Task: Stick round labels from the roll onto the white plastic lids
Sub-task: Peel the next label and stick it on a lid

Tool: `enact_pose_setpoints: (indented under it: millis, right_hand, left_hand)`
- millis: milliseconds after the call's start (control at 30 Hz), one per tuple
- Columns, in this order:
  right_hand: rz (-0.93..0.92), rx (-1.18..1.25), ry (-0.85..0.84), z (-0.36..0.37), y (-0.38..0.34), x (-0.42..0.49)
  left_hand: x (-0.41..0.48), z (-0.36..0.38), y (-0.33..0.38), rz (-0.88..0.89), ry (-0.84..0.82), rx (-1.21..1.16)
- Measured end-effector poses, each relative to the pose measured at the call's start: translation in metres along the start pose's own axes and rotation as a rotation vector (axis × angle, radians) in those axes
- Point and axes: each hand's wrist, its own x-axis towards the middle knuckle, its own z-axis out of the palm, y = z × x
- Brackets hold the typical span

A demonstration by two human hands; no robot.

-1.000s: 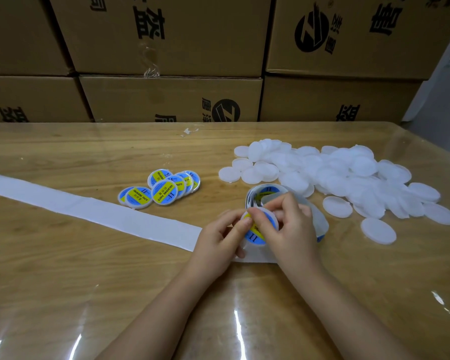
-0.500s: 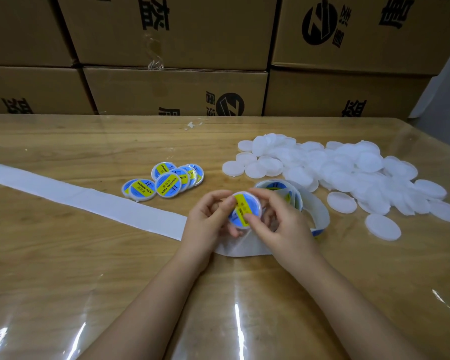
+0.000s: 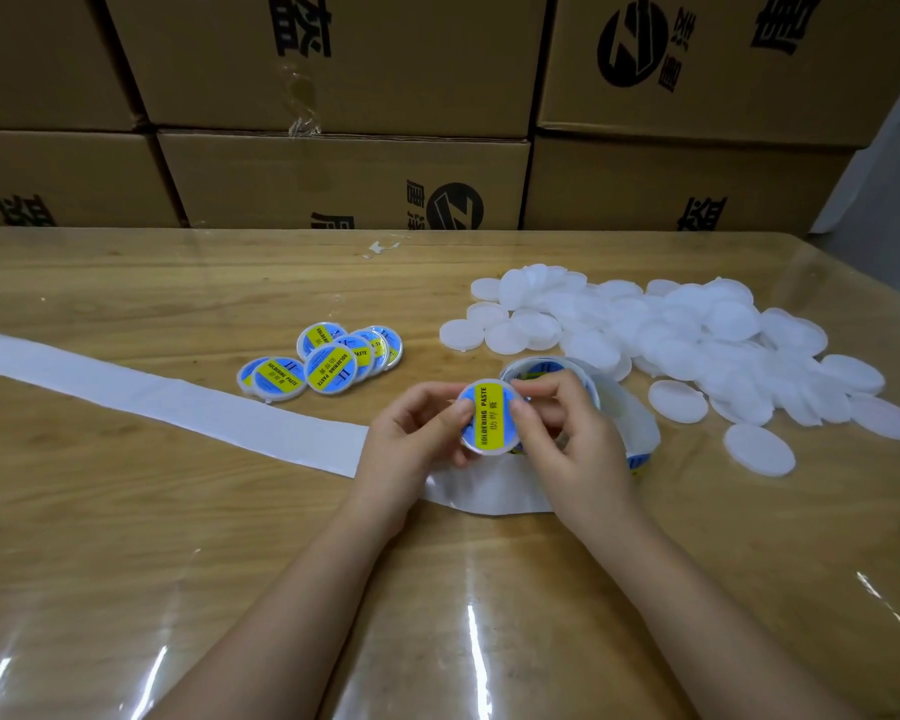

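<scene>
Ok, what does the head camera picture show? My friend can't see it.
A person's left hand and right hand pinch a round white plastic lid with a blue and yellow label over a wooden table. Finished labelled lids lie left, a heap of plain white lids right, the label roll behind the hands.

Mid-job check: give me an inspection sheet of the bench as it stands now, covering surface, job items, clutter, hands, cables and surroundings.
Surface: wooden table under a glossy clear sheet.
Job's things: held lid already labelled; label roll just behind the hands; bare backing strip trailing left; finished lids clustered left of centre; blank lids piled on the right.
Clutter: small pale scrap near the far edge.
Grippers: left hand and right hand both pinch the held lid at its edges.
Cables: nothing seen.
Surroundings: stacked cardboard boxes behind the table.
</scene>
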Motion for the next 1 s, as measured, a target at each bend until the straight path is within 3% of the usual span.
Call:
enact_pose_setpoints:
  millis: [167, 433, 567, 733, 833, 1000]
  right_hand:
    - [0.025, 0.024, 0.056, 0.0012, -0.001, -0.0013]
    - [-0.016, -0.04, 0.156, 0.0029, 0.0004, 0.0]
    - [-0.033, -0.026, 0.154, 0.0007, 0.001, 0.0009]
    - [-0.032, -0.029, 0.133, 0.002, -0.0003, 0.0013]
    - [-0.018, -0.015, 0.098, 0.0013, 0.0004, 0.0019]
    - [0.008, -0.066, -0.083, 0.0036, -0.0004, -0.0014]
  left_hand:
    - [-0.0034, 0.0032, 0.0027, -0.032, -0.041, -0.009]
    - [-0.0062, 0.0078, 0.0007, -0.081, -0.278, 0.162]
    - [-0.0077, 0.0085, 0.0023, -0.089, -0.347, 0.033]
    - [-0.0055, 0.006, 0.003, -0.085, -0.308, 0.026]
    - [-0.0039, 0.0041, 0.001, -0.076, -0.191, -0.007]
    - [-0.0001, 0.0005, -0.0028, -0.048, -0.026, 0.024]
